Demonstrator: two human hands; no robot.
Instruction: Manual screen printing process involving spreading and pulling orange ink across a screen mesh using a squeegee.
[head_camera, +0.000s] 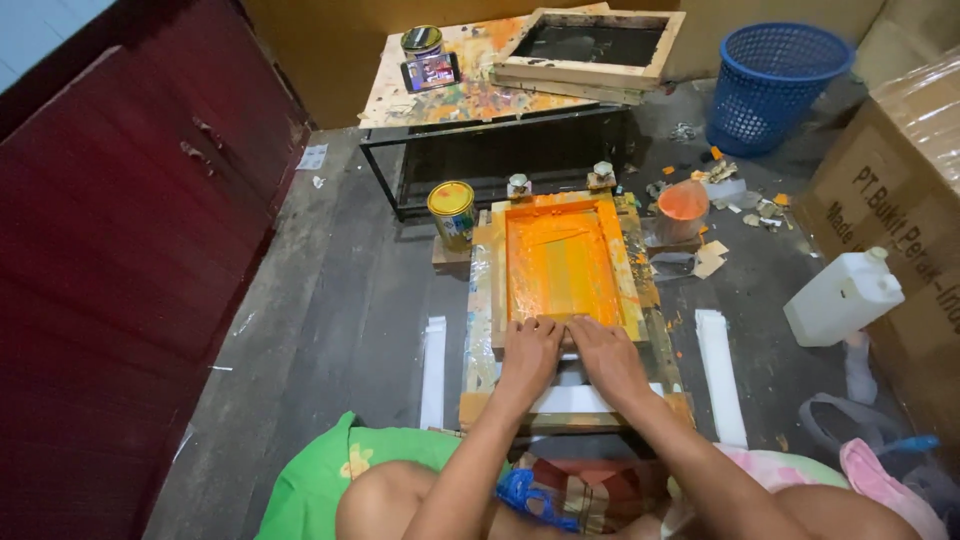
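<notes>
Both hands pressed flat on the near edge of the orange-inked wooden printing screen (562, 262).

Left hand (530, 352) and right hand (607, 355): grips open, palms down, holding nothing. Yellow-lidded tin (452, 208) just left of the screen; orange-filled plastic cup (684, 207) right; white jug (842, 295), blue mesh basket (775, 85) beyond. Dark plank floor (330, 300); paint-spattered low surface (455, 95) behind.
</notes>
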